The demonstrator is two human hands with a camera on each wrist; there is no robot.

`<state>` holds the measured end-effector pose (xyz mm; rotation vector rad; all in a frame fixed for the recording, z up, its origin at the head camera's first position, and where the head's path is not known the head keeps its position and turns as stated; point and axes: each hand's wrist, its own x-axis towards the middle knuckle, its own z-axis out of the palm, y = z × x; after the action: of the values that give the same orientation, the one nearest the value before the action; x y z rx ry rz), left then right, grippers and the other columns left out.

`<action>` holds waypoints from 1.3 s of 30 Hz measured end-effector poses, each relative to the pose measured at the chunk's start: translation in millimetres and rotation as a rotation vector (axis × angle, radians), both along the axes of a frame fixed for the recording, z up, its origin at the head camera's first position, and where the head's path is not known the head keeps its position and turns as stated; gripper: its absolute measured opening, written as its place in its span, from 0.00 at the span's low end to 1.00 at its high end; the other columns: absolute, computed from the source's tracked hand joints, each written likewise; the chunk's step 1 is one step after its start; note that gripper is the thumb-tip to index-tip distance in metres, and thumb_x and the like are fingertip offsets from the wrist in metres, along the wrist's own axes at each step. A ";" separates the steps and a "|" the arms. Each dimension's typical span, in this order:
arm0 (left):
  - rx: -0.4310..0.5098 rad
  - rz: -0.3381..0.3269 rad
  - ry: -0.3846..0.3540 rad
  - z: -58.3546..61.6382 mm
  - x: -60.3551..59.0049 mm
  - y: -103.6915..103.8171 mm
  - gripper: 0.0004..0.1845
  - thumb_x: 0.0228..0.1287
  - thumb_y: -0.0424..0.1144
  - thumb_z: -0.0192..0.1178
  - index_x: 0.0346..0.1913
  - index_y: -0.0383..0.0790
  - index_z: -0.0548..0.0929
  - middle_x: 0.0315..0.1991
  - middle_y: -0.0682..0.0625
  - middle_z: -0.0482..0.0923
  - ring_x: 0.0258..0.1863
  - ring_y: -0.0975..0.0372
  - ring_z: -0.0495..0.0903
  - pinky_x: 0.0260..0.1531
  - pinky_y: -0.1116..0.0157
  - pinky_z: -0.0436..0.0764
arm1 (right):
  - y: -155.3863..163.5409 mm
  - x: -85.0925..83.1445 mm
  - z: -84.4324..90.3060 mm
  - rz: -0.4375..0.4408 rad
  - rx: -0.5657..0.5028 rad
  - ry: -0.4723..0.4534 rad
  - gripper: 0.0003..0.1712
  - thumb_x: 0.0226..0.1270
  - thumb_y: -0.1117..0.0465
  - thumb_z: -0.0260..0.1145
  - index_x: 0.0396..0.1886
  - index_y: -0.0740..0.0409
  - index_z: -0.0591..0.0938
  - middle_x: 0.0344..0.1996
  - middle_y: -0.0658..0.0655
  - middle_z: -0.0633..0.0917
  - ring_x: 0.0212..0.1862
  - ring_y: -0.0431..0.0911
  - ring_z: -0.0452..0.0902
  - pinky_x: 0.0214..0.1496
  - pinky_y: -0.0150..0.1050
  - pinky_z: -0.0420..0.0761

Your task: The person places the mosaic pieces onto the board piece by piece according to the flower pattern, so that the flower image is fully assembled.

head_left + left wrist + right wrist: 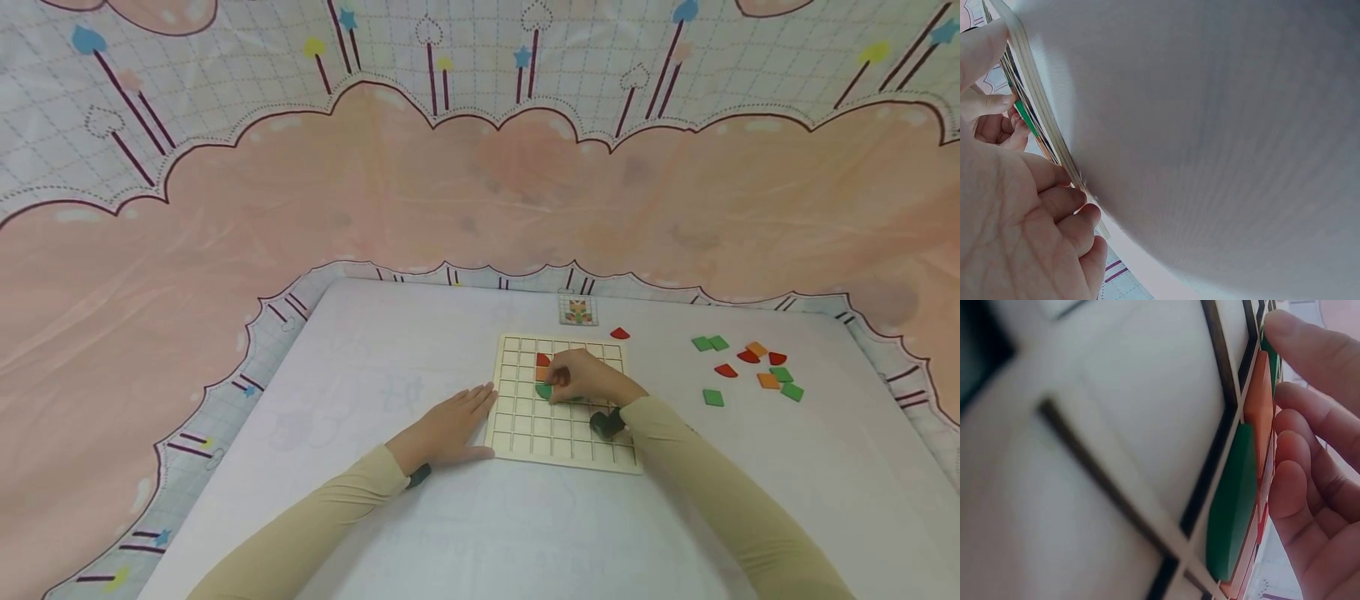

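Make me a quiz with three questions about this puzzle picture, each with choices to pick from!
1. Where does the left hand rest?
A. at the grid board's left edge
B. on the loose tiles
C. on the pattern card

2. What colour is the lone tile just behind the grid board?
A. blue
B. red
C. yellow

3. What is the right hand doing?
A. lying flat on the table
B. raised in the air
C. fingers on tiles on the board

Answers: 1 A, its fingertips meet the board's left side. 2 B, it is plainly red. 3 C, the fingers touch the green tile and its neighbours.
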<state>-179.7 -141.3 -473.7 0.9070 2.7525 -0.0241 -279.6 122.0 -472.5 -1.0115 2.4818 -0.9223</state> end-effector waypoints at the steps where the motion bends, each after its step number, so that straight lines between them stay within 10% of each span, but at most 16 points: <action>1: -0.001 0.000 0.000 0.1 0.2 0.0 0.47 0.64 0.65 0.47 0.74 0.35 0.49 0.75 0.43 0.46 0.75 0.55 0.49 0.74 0.60 0.54 | 0.0 0.3 0.3 0.004 -0.002 0.006 0.09 0.49 0.62 0.75 0.29 0.58 0.84 0.27 0.51 0.79 0.30 0.39 0.71 0.32 0.28 0.75; 39: -0.007 0.004 0.010 -4.1 0.0 -0.5 0.47 0.63 0.65 0.48 0.74 0.35 0.50 0.75 0.42 0.46 0.75 0.54 0.49 0.74 0.59 0.54 | 61.1 3.4 22.9 -0.083 -0.054 0.006 0.11 0.53 0.60 0.73 0.35 0.60 0.85 0.29 0.53 0.82 0.31 0.38 0.73 0.35 0.29 0.77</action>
<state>-179.7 -141.9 -477.8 0.9017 2.7622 -0.0370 -276.2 183.1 -449.6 -0.9355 2.5333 -1.0173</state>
